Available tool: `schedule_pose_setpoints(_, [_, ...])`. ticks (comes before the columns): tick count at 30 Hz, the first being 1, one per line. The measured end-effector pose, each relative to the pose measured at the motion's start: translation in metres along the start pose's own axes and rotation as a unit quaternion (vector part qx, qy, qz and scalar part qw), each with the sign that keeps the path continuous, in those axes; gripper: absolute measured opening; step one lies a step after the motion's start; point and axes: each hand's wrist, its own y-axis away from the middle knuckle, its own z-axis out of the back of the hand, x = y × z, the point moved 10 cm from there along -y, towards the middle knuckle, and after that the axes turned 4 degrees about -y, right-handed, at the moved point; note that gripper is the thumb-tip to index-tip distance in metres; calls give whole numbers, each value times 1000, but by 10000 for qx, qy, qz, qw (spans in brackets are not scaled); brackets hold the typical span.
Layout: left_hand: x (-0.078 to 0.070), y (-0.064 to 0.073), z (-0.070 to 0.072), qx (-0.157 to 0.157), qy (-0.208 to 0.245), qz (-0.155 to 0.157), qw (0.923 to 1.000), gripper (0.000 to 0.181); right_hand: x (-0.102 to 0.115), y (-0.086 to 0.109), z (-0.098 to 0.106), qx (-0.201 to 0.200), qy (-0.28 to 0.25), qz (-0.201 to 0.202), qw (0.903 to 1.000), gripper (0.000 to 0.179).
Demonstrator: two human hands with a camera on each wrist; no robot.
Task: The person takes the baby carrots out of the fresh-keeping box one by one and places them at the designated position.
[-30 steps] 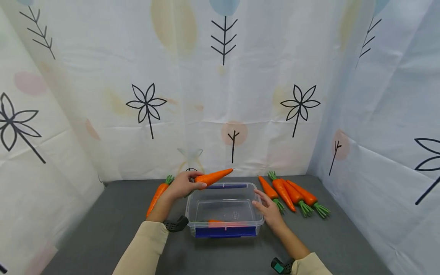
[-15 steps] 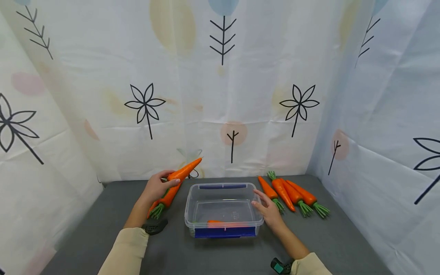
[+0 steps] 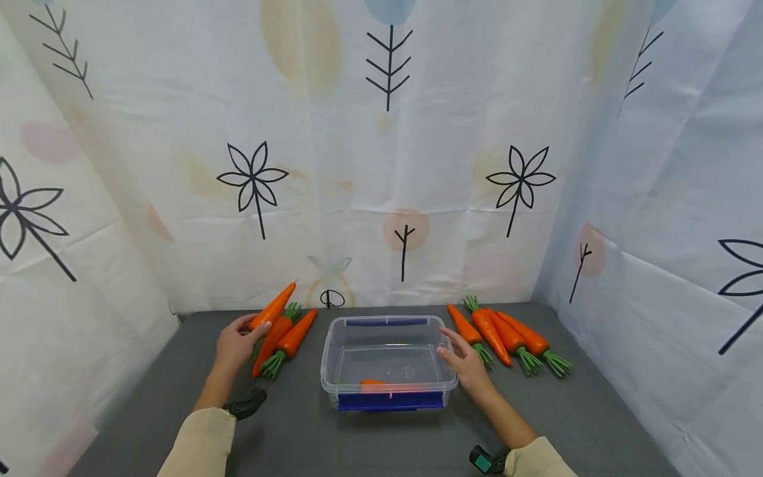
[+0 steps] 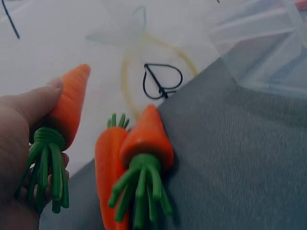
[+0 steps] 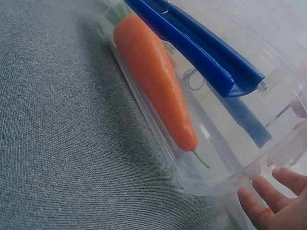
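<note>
My left hand (image 3: pixel 234 346) pinches an orange toy carrot (image 3: pixel 275 306) near its leafy end, tip pointing up and away. In the left wrist view its green stalks (image 4: pixel 52 172) hang down beside the palm. Just right of that hand, two more carrots lie side by side on the table: one (image 3: pixel 271 343) has leaves at the far end, the other (image 3: pixel 296 333) at the near end. A clear plastic box (image 3: pixel 332 358) with blue latches stands in the middle. Inside lies one carrot (image 5: pixel 151 79) along the front wall. My right hand (image 3: pixel 469 371) rests its fingertips against the box's right side.
Several carrots (image 3: pixel 490 334) lie in a row right of the box, near the back of the grey table (image 3: pixel 381 444). A patterned white cloth (image 3: pixel 381 165) hangs behind and on both sides.
My left hand has carried its carrot leftwards from above the box's back left corner, past the two carrots on the table. My right hand and the box have stayed put.
</note>
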Motion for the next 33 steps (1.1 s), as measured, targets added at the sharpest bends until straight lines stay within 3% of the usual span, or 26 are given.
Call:
schedule_pose_setpoints(4, [19, 2, 4, -168, -99, 253, 9995, 75, 5, 2, -1, 17, 19, -3, 10000, 48])
schedule_pose_setpoints(12, [43, 8, 7, -219, -335, 623, 9973, 73, -9, -4, 1, -72, 14, 62, 10000, 47])
schedule_pose_setpoints(18, [59, 8, 2, -65, -759, 747, 9943, 70, -9, -5, 1, -98, -54, 43, 9999, 47])
schedule_pose_setpoints(23, [64, 8, -1, 138, -870, 730, 9934, 70, -7, -4, 0, -70, -150, 141, 9998, 46])
schedule_pose_setpoints(30, [60, 8, -3, 222, -1077, 702, 9914, 72, -6, -4, -1, 8, -229, 199, 9995, 48])
schedule_pose_setpoints(33, [56, 8, -3, 159, -1265, 544, 9903, 72, -3, -2, -1, 66, -289, 236, 9993, 49])
